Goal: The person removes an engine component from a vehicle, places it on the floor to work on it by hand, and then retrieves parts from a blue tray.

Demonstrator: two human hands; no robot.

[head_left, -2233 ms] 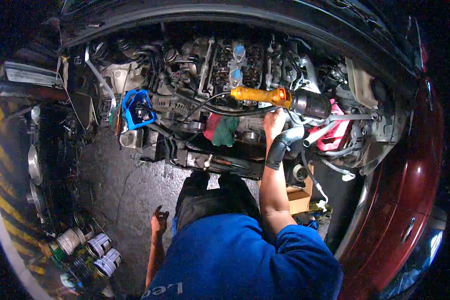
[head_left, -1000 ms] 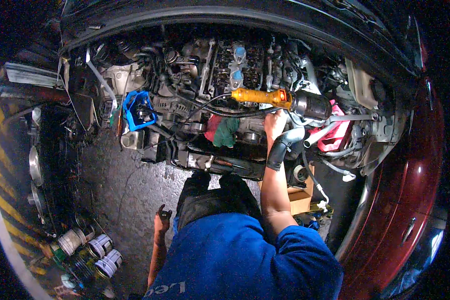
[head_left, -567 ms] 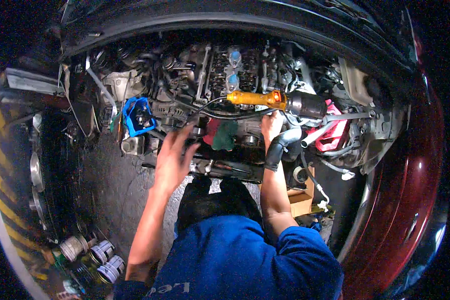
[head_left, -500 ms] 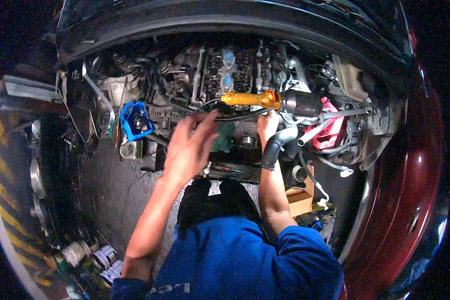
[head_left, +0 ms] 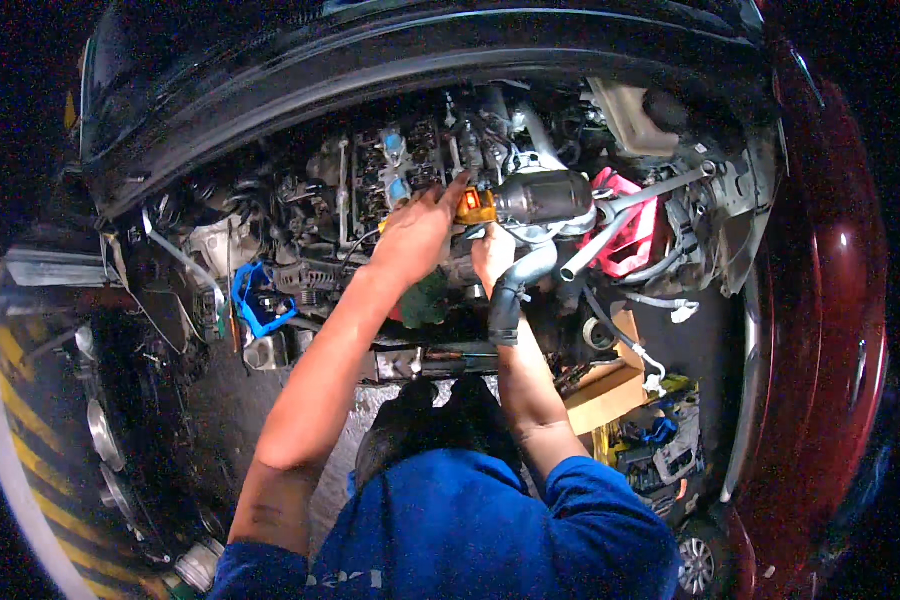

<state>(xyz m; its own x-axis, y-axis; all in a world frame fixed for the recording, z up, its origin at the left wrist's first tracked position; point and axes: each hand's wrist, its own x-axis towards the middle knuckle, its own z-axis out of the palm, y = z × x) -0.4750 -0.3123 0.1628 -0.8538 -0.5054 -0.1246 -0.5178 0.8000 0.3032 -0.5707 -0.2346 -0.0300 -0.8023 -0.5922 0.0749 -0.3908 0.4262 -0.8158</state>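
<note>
My left hand point(head_left: 417, 240) lies over the handle of an orange work light point(head_left: 478, 207), its fingers wrapped on the grip. The lamp's dark, rounded head point(head_left: 545, 196) points right across the engine bay and throws light there. Below the lamp, my right hand point(head_left: 494, 258) reaches into the front of the engine beside a grey pipe with a black hose point(head_left: 507, 315); its fingertips are hidden. Behind my left hand sits the opened engine top point(head_left: 370, 185), where two blue pieces show among the metal parts.
A blue tray point(head_left: 260, 318) with small parts rests at the left of the bay. Towards the right are a pink-red container point(head_left: 630, 240) and a metal tube point(head_left: 590, 253). A cardboard box point(head_left: 610, 395) stands lower down. The raised hood edge point(head_left: 370, 80) spans above.
My left hand has moved forward and right onto the work light's handle, from blurred in front of it. My right hand stays low under the lamp. The view has shifted.
</note>
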